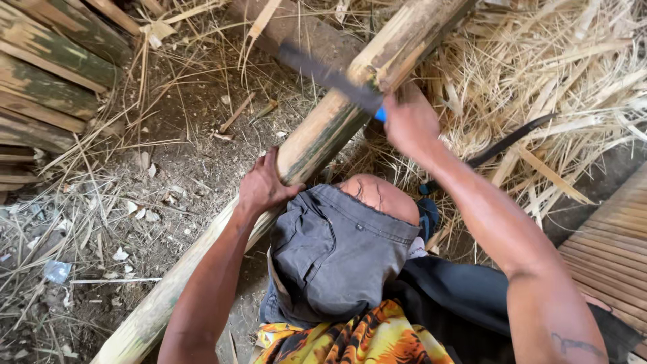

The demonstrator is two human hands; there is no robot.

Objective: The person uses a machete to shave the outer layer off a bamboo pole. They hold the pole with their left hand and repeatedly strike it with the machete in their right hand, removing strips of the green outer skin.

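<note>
1. Head view. A thick bamboo pole [317, 138] runs on a slant from the lower left of the ground up to the upper right, passing over the person's raised knee [377, 195].
2. The pole's skin is mottled: pale tan and dry over most of its length, with dull green streaks along its middle and dark, weathered patches near the top end. A lengthwise crack or seam shows in the upper stretch.
3. The left hand [264, 185] is pressed against the pole's near side, fingers curled over it, just beside the knee, bracing it.
4. The right hand [410, 121] is closed around the blue handle [381, 114] of a long dark blade [327, 77]. The blade lies across the pole, its edge touching the upper surface; it is blurred.
5. The person wears grey shorts [333, 256] and an orange-and-black patterned cloth [357, 337] at the waist.
6. Surroundings: bare dirt littered with chips and slivers at left; a heap of pale dry shavings [559, 81] at upper right, behind the pole; stacked split bamboo slats [47, 74] at upper left; a woven slat panel [606, 249] at right edge. A dark curved strip [509, 141] lies in the shavings near the right forearm.
</note>
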